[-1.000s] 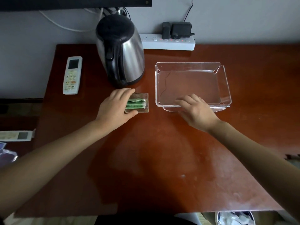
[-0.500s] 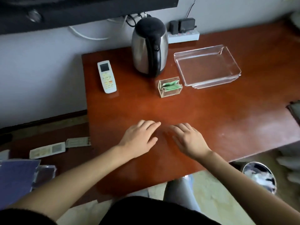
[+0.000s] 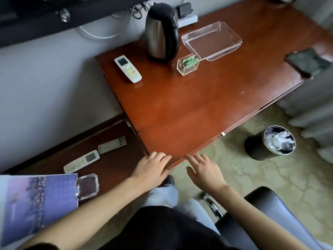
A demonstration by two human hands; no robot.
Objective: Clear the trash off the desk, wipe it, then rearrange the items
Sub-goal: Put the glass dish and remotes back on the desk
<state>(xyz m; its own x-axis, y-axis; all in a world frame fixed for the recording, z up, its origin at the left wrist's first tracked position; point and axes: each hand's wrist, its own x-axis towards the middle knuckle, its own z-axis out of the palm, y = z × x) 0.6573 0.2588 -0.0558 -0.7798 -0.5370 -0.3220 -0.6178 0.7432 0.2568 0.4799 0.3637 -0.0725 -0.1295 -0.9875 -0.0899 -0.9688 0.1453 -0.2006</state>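
Two empty, relaxed hands, left hand (image 3: pixel 151 169) at desk (image 3: pixel 180 114) corner, right hand (image 3: pixel 205 171) beside its edge

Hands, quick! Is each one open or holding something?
Left hand: open, fingers straight, at the desk corner, holding nothing.
Right hand: open, fingers spread by the desk edge, holding nothing.

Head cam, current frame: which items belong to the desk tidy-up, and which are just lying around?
Part of the job: desk, kettle, white remote, packet box, clear tray, trash bin, dark cloth.

Lying about: power strip, nearer low-shelf remote, farther low-shelf remote, purple booklet, glass dish, chair.
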